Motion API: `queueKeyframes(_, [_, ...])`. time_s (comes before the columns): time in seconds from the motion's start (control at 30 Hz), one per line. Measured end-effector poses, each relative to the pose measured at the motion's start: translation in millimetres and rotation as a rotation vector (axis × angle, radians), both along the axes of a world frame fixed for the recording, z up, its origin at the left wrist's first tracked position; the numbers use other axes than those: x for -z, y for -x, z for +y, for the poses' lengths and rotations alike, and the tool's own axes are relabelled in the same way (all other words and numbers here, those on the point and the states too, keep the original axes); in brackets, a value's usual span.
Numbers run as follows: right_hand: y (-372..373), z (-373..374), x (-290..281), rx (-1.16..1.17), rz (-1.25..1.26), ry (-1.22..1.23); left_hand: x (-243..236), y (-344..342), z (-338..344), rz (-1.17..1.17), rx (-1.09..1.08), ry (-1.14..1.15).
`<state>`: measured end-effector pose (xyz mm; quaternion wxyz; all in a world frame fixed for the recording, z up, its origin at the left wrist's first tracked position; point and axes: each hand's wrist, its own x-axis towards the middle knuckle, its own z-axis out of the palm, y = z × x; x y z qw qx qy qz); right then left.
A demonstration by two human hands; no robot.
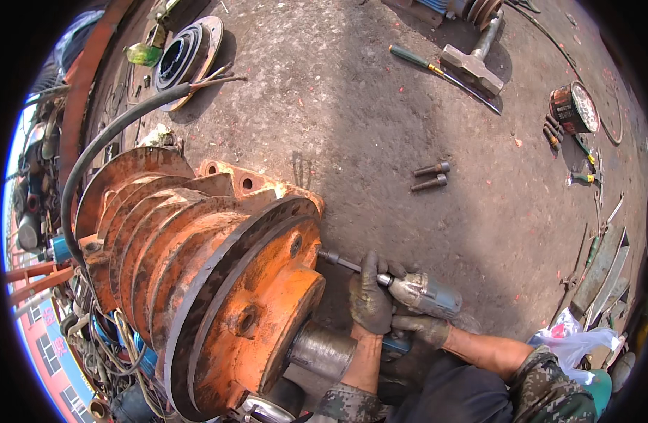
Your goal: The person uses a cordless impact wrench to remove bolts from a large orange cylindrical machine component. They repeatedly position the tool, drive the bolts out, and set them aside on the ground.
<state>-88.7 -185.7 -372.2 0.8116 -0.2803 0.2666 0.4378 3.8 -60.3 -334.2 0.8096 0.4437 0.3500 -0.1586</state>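
A large rusty orange finned housing (161, 247) lies on its side at the lower left, with a steel shaft (320, 352) projecting from its flanged face (257, 331). My left hand (370, 299), in a dirty glove, is closed round the extension bar (348, 264) at the front of a grey impact wrench (430, 296). The bar's socket (329, 256) meets the flange's rim. My right hand (422, 328), also gloved, is wrapped round the wrench's handle, below its body.
Two loose bolts (430, 182) lie mid-ground. Beyond are a sledgehammer (472, 67), long screwdriver (408, 56), paint can (574, 106) and ringed part (190, 53). A black cable (98, 141) arches over the housing. Metal bars (599, 275) and a plastic bag (571, 345) lie right.
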Motion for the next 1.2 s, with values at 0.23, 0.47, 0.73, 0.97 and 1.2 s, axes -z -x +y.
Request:
queueKeyframes(0.23, [-2,-14,-3,0.081,0.181,-0.028,12,-3,12,-0.076,-0.430,0.159])
queueKeyframes(0.47, [-12,-43,-7,0.087,0.103,-0.074,45,5,23,-0.443,-0.446,0.439])
queueKeyframes(0.73, [-33,-109,-27,0.140,0.236,-0.163,13,-1,-31,-0.269,-0.313,0.244])
queueKeyframes(0.97, [-70,-195,-24,0.051,0.216,-0.043,13,3,-57,-0.355,-0.158,-0.024])
queueKeyframes(1.2, [-60,-237,-30,0.002,0.180,0.241,-5,5,-73,-0.084,0.017,-0.075])
